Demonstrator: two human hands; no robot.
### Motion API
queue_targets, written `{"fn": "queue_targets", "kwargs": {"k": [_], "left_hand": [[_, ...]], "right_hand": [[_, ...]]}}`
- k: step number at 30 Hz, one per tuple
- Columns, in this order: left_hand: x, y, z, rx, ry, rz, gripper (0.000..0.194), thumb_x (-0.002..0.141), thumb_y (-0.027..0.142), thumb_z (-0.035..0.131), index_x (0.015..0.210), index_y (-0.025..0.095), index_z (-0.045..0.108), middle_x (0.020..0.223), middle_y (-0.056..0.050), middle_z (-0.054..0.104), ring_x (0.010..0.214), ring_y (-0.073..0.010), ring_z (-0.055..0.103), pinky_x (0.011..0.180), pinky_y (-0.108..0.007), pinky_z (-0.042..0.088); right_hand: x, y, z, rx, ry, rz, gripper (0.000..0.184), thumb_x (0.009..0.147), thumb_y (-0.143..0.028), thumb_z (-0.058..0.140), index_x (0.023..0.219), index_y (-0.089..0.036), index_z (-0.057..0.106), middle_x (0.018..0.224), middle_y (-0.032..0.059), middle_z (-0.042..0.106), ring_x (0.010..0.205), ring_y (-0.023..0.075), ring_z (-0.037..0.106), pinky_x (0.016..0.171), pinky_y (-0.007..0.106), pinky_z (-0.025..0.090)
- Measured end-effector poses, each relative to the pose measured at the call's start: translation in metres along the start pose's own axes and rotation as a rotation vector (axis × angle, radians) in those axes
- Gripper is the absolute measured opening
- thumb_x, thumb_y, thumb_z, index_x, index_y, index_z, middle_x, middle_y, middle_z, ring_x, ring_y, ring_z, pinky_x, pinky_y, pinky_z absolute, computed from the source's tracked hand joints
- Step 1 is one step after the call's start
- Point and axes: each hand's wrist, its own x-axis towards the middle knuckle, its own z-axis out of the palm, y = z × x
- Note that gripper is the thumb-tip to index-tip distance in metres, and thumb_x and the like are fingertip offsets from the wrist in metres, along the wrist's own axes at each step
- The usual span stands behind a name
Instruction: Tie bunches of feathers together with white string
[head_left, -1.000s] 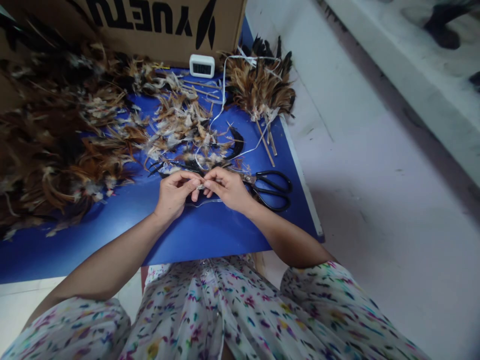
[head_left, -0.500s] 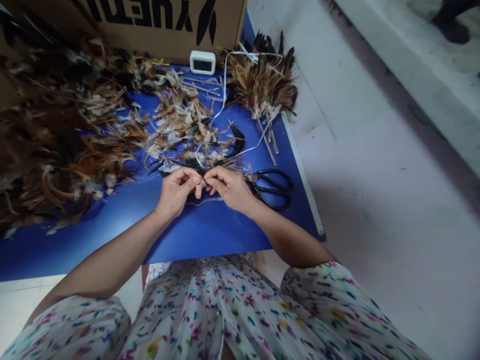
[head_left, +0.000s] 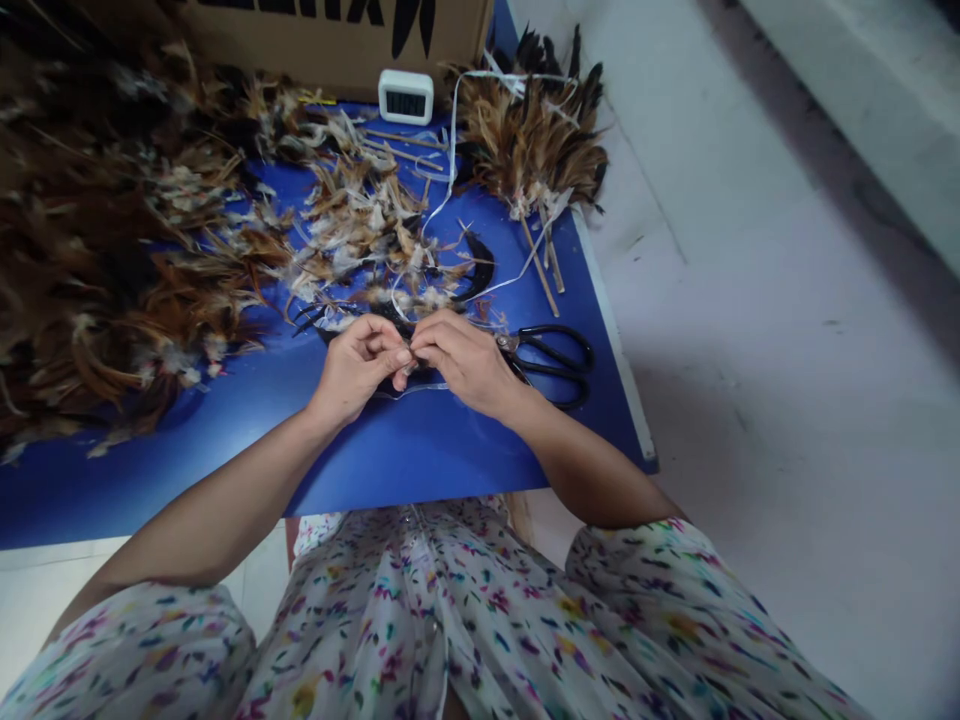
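Near the front of the blue table [head_left: 420, 450], my left hand [head_left: 364, 365] and my right hand [head_left: 465, 360] meet fingertip to fingertip. Both are closed in a pinch around something small, mostly hidden by the fingers. A thin white ribbon [head_left: 439, 215] loops from the back of the table down towards the hands. Just right of my right hand lie black-handled scissors [head_left: 559, 365], their blades partly covered by that hand. Small brown and white feathers [head_left: 367, 215] are scattered beyond the fingers, with a dark curved feather [head_left: 480, 268] among them.
A big heap of brown feathers [head_left: 127, 280] covers the left side. At the back right corner lies a feather bundle [head_left: 529, 130] on thin sticks [head_left: 541, 265]. A white digital clock [head_left: 406, 97] stands before a cardboard box [head_left: 322, 50]. The table's right edge [head_left: 619, 340] is close.
The view has shifted slightly, so the things on the table sit a little higher. My right fingers have closed over the left fingertips a bit more; both hands stay together.
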Motion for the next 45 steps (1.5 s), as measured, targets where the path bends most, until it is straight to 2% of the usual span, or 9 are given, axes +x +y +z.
{"fn": "queue_targets", "kwargs": {"k": [3,8,14,20,24,31,35,38,45], "left_hand": [[0.0,0.002,0.0,-0.035,-0.037,-0.02,0.041,0.064,0.037,0.088,0.078,0.018,0.055,0.059,0.003,0.065,0.044,-0.0095,0.059,0.046,-0.021,0.05],[0.0,0.002,-0.002,-0.103,-0.105,-0.078,0.037,0.066,0.031,0.087,0.076,0.016,0.055,0.06,0.002,0.067,0.045,-0.0083,0.06,0.046,-0.018,0.051],[0.001,0.003,-0.001,-0.178,-0.124,-0.133,0.038,0.064,0.029,0.089,0.075,0.015,0.055,0.057,0.003,0.065,0.044,-0.0079,0.06,0.045,-0.017,0.051],[0.0,0.004,0.0,-0.26,-0.176,-0.211,0.042,0.062,0.03,0.09,0.075,0.015,0.053,0.058,0.002,0.067,0.042,-0.008,0.059,0.042,-0.016,0.049],[0.001,0.005,-0.001,-0.283,-0.236,-0.232,0.044,0.063,0.029,0.09,0.076,0.015,0.05,0.058,0.001,0.068,0.041,-0.0082,0.059,0.041,-0.015,0.049],[-0.001,0.008,-0.001,-0.259,-0.316,-0.262,0.049,0.066,0.031,0.088,0.086,0.018,0.045,0.057,0.002,0.068,0.039,-0.0085,0.058,0.039,-0.015,0.046],[-0.001,0.007,-0.001,-0.24,-0.331,-0.279,0.053,0.066,0.031,0.089,0.089,0.019,0.043,0.057,0.003,0.067,0.038,-0.0088,0.057,0.038,-0.015,0.045],[-0.001,0.006,-0.001,-0.238,-0.334,-0.294,0.055,0.066,0.03,0.088,0.091,0.02,0.041,0.057,0.004,0.067,0.039,-0.0097,0.058,0.038,-0.014,0.045],[-0.002,0.009,-0.001,-0.238,-0.348,-0.322,0.056,0.066,0.032,0.088,0.093,0.02,0.041,0.057,0.002,0.068,0.038,-0.0093,0.058,0.039,-0.015,0.045]], "right_hand": [[0.001,0.001,0.0,0.013,-0.004,0.02,0.018,0.099,-0.023,0.046,0.088,-0.021,0.06,0.096,0.0049,0.062,0.091,0.0151,0.06,0.085,0.031,0.049],[0.001,0.005,0.004,0.154,0.063,0.003,0.017,0.098,-0.025,0.052,0.085,-0.018,0.06,0.087,0.0022,0.061,0.083,0.0126,0.059,0.079,0.029,0.048],[0.0,0.007,0.01,0.378,0.074,0.118,0.023,0.094,-0.038,0.06,0.085,-0.017,0.06,0.084,0.0013,0.059,0.076,0.0108,0.056,0.073,0.027,0.047],[0.002,0.009,0.012,0.388,0.083,0.02,0.023,0.093,-0.038,0.061,0.084,-0.018,0.063,0.086,0.0019,0.059,0.084,0.012,0.057,0.079,0.029,0.048],[0.001,0.012,0.013,0.486,0.033,0.048,0.02,0.091,-0.037,0.065,0.085,-0.018,0.063,0.087,0.0016,0.058,0.084,0.0114,0.057,0.078,0.028,0.048],[-0.002,0.013,0.016,0.755,-0.062,0.266,0.03,0.08,-0.039,0.076,0.09,-0.018,0.057,0.084,-0.0021,0.055,0.068,0.0069,0.057,0.063,0.022,0.049],[-0.001,0.014,0.013,0.753,-0.11,0.309,0.035,0.076,-0.041,0.079,0.095,-0.016,0.062,0.083,-0.0018,0.055,0.069,0.007,0.056,0.062,0.022,0.047],[0.0,0.014,0.011,0.744,-0.14,0.297,0.032,0.077,-0.042,0.079,0.089,-0.015,0.065,0.083,-0.0007,0.057,0.07,0.0074,0.057,0.063,0.022,0.046],[-0.002,0.012,0.011,0.79,-0.157,0.349,0.034,0.078,-0.043,0.077,0.079,-0.016,0.057,0.075,-0.0022,0.059,0.065,0.0081,0.06,0.063,0.023,0.046]]}}
